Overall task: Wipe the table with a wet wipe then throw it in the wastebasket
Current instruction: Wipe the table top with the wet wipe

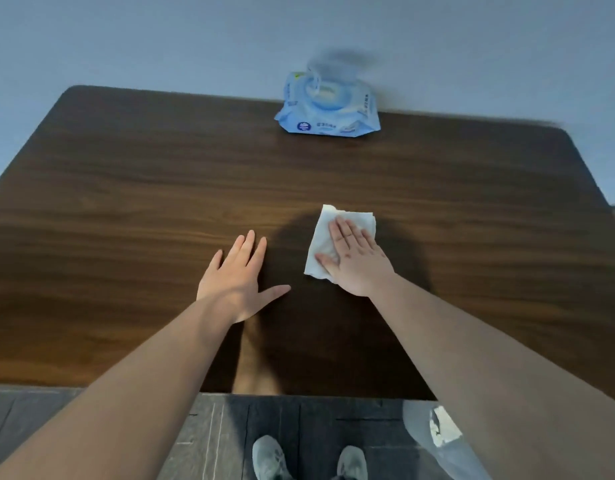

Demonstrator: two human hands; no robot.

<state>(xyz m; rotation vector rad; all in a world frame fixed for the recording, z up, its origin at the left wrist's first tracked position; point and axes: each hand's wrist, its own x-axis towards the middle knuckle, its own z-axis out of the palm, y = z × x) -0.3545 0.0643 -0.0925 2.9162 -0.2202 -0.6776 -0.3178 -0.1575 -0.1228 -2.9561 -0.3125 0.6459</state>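
The right hand (356, 259) lies flat with fingers together, palm pressing a crumpled white wet wipe (333, 237) onto the dark brown wood-grain table (126, 188), just right of the frame's centre; this is a press rather than a pinch, with the wipe's upper and left edges showing beyond the fingers. The left hand (238, 282), left of centre, rests open on the bare tabletop with fingers spread and thumb out, holding nothing. At the upper middle, against the table's far edge, sits a light blue soft plastic pack of wipes (328, 112) with its flip lid raised. At the lower right, on the floor partly behind the right forearm, a pale translucent bag-lined wastebasket (434, 431) seems to stand. Judging by this, wiping is under way; the rest of the surface and the throwing away remain.
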